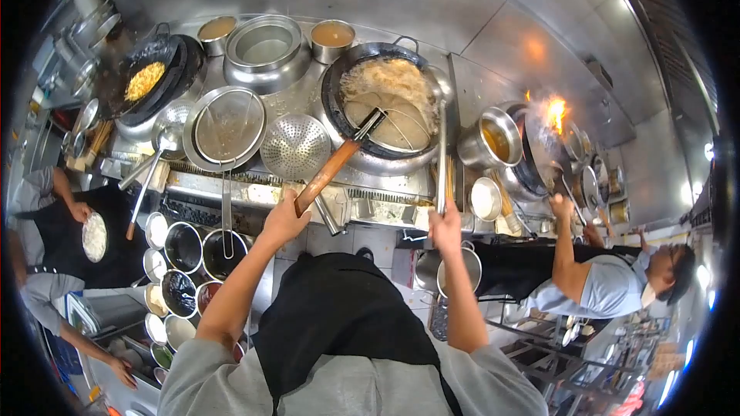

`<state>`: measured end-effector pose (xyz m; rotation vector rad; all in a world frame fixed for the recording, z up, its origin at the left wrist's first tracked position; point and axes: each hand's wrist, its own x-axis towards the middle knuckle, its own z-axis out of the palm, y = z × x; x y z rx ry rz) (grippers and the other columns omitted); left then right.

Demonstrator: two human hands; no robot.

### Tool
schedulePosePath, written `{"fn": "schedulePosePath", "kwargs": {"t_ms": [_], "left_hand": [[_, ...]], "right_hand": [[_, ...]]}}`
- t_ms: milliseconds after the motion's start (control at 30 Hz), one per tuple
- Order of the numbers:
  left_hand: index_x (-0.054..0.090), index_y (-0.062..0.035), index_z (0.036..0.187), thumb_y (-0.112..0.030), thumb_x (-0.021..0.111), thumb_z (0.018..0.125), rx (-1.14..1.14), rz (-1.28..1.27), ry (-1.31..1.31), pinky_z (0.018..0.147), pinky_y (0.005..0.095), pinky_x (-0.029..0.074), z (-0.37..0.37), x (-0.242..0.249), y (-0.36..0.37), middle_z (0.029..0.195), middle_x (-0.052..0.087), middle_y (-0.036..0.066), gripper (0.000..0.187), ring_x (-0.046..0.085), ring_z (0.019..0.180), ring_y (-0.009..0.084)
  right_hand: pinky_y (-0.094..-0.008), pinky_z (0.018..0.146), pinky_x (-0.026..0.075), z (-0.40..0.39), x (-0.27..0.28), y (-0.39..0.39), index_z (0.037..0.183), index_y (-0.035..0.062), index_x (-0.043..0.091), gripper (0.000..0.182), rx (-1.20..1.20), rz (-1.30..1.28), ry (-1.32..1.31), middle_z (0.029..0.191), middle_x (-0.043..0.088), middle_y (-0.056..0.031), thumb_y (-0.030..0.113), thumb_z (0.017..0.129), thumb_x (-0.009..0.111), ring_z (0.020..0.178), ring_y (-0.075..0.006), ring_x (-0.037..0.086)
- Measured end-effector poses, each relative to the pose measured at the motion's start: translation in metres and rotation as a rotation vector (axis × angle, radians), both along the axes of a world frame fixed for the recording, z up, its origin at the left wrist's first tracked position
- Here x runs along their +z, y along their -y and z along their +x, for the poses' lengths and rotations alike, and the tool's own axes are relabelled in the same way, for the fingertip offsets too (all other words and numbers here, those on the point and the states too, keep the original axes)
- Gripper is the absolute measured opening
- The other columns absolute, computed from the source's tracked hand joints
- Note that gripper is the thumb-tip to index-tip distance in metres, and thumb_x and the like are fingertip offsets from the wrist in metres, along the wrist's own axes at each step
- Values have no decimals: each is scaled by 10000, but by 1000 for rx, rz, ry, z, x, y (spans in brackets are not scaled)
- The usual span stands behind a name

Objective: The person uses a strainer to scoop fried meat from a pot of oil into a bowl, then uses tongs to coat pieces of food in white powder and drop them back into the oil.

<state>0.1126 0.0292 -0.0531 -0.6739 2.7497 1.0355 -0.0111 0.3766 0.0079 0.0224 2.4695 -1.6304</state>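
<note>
My left hand (287,219) is closed around the wooden handle of a wire-mesh skimmer (327,173). Its round mesh head lies in the near part of a big wok (330,100), where pale foam bubbles over the oil (389,77). In my right hand (445,229) is the long metal handle of a ladle (442,158), gripped near its lower end. The ladle's bowl rests at the wok's right rim, partly blurred. A perforated metal skimmer (294,146) and a strainer over a bowl (229,127) sit left of the wok.
Metal pots (264,50) stand behind. A second wok (146,81) with yellow food is at left. To the right are a pot of oil (497,139), flames (555,114) and a co-worker (593,285). Sauce containers (183,246) and another person's hand holding a white plate (94,237) are at lower left.
</note>
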Motion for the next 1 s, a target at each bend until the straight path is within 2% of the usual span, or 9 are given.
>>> {"fn": "schedulePosePath", "kwargs": {"t_ms": [200, 367, 400, 433, 533, 667, 833, 900, 1000], "left_hand": [[514, -33, 1167, -265, 629, 831, -256, 22, -186, 914, 462, 453, -10, 80, 3, 1170, 568, 221, 424, 565, 1067, 403], [545, -46, 1089, -121, 586, 864, -854, 602, -538, 745, 399, 499, -39, 257, -50, 965, 617, 137, 241, 626, 858, 314], [541, -47, 1070, -103, 577, 849, -1008, 640, -618, 730, 421, 498, -46, 290, -61, 929, 608, 147, 232, 622, 870, 331], [572, 21, 1004, -112, 556, 841, -1130, 606, -640, 698, 440, 495, -51, 330, -68, 854, 624, 199, 211, 616, 807, 363], [569, -3, 1017, -128, 561, 844, -1328, 331, -613, 717, 441, 496, -47, 372, -69, 860, 631, 177, 213, 623, 808, 349], [565, -35, 1034, -149, 568, 848, -1416, 146, -563, 743, 443, 496, -32, 381, -75, 868, 641, 147, 219, 632, 810, 331], [560, -75, 1056, -176, 576, 853, -1218, 81, -582, 775, 445, 497, -21, 362, -85, 879, 653, 111, 228, 643, 813, 308], [558, -91, 1065, -187, 580, 855, -925, 121, -509, 787, 446, 497, -39, 303, -76, 883, 658, 96, 232, 648, 814, 299], [448, -43, 1181, -237, 682, 794, -475, -106, -484, 896, 481, 449, -69, 134, -41, 1110, 593, 233, 492, 548, 1084, 408]], "right_hand": [[-329, 445, 407, 74, -65, -70, 890, 21, 520, 148, -167, 176, -126, 577, 489, -51, 0, 747, 551, 452, -163, 478], [-354, 568, 442, 139, -73, -96, 829, -1, 519, 142, -263, 324, 5, 674, 539, -80, 54, 710, 573, 597, -231, 525], [-335, 555, 445, 143, -119, -122, 819, 36, 558, 74, -203, 218, -254, 684, 571, -55, 91, 770, 561, 574, -203, 544], [-325, 525, 426, 146, -116, -116, 857, 36, 553, 91, -250, 172, -165, 668, 557, -49, 81, 778, 556, 545, -189, 525], [-296, 435, 370, 126, -74, -71, 970, 37, 540, 166, -349, -6, -17, 619, 517, -30, 53, 805, 538, 460, -149, 466], [-256, 316, 295, 52, -19, -25, 1121, 38, 522, 282, -254, -131, 26, 553, 464, -5, 16, 840, 515, 346, -95, 387], [-251, 365, 387, -90, -36, -13, 1038, 41, 523, 232, 27, -201, 4, 556, 502, -16, 52, 810, 566, 396, -114, 475], [-320, 387, 419, -129, -8, 14, 942, 15, 553, 169, 72, 39, -43, 568, 539, -58, 84, 790, 577, 407, -153, 515], [-369, 450, 460, -176, -4, 35, 886, -24, 566, 191, 135, 294, -95, 590, 582, -122, 125, 767, 580, 452, -222, 578]]}}
